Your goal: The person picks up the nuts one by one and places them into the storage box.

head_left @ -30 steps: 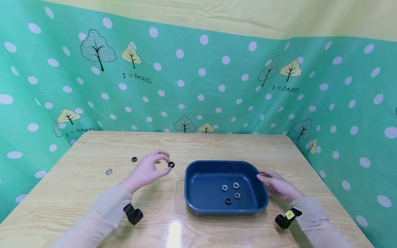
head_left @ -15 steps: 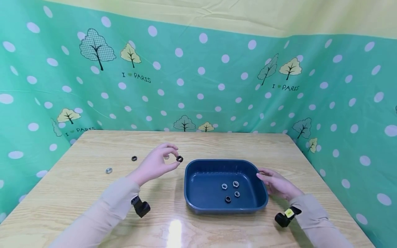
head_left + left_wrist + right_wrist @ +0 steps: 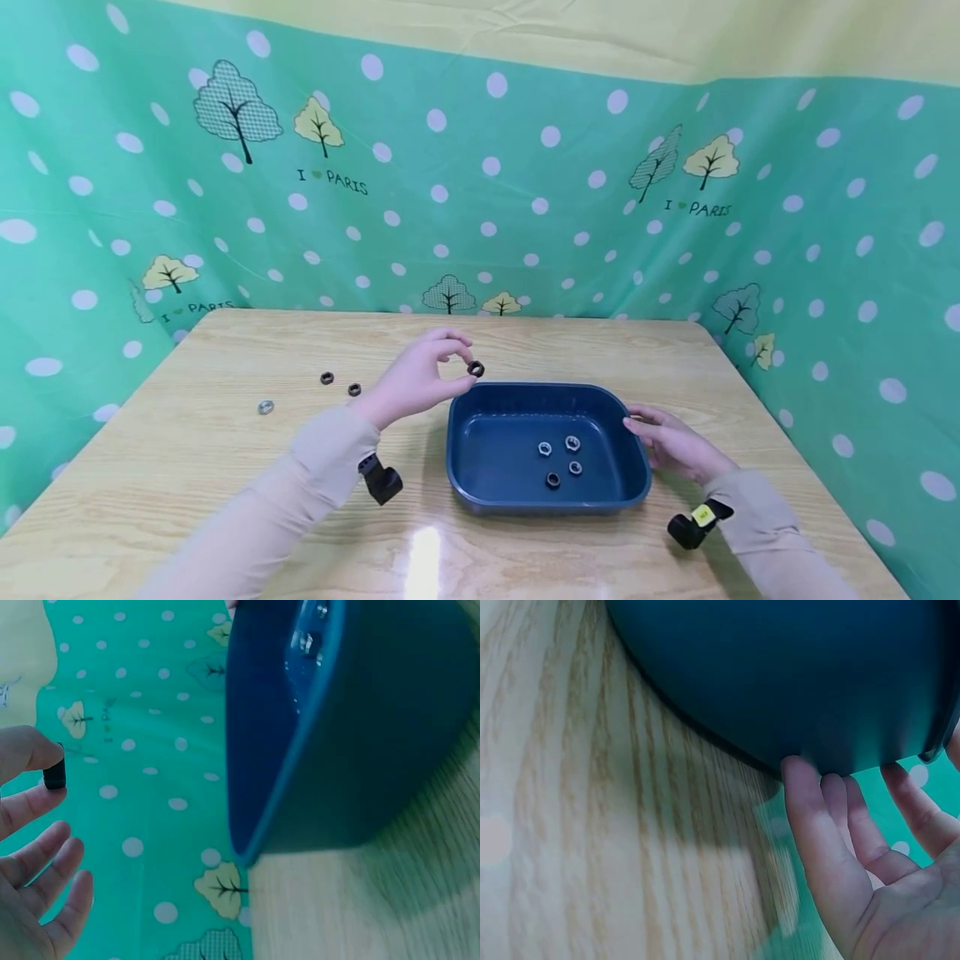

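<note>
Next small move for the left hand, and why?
Probably move the black nut right, over the blue bin: the left hand pinches it near the bin's far left corner, four nuts lie inside, and the right hand holds the bin's right side.

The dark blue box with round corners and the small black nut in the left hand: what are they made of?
The dark blue, rounded box looks like smooth, glossy plastic: its inside catches soft highlights. The small black ring-shaped nut may be dull, dark metal, going by its hardware shape, but black plastic is possible.
</note>
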Action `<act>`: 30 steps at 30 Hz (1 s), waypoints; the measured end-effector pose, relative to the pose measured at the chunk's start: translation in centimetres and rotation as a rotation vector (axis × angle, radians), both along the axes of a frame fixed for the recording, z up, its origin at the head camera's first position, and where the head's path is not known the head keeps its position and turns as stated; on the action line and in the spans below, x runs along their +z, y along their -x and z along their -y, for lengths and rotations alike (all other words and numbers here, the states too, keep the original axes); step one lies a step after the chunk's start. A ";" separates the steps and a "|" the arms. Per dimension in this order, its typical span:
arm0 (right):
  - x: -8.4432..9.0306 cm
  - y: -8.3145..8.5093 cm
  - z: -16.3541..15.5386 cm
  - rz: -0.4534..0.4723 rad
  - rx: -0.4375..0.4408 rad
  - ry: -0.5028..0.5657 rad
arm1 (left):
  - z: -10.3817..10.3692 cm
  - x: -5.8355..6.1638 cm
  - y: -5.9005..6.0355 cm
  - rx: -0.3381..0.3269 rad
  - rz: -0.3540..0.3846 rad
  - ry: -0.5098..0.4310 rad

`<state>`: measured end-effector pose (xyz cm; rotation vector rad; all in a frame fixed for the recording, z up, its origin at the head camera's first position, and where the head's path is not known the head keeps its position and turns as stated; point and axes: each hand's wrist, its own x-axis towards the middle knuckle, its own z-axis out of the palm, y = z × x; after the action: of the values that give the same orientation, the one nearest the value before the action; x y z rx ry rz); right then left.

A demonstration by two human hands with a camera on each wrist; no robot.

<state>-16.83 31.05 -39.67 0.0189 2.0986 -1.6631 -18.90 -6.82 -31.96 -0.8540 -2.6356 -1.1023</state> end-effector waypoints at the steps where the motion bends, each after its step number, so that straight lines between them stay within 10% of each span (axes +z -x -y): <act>1: 0.0 0.0 -0.1 -0.003 0.002 0.004 | -0.3 0.1 0.1 -0.005 -0.003 -0.006; 16: -0.1 0.2 -0.2 -0.001 0.008 0.017 | -4.4 1.6 1.6 -0.068 -0.067 -0.006; 30: -0.4 -0.2 -0.3 -0.011 0.036 0.070 | -6.7 -0.1 2.9 -0.106 -0.040 -0.020</act>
<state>-16.66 31.32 -40.11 -0.0493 2.0354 -1.7181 -21.82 -0.12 -32.04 -1.0111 -2.5692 -1.1223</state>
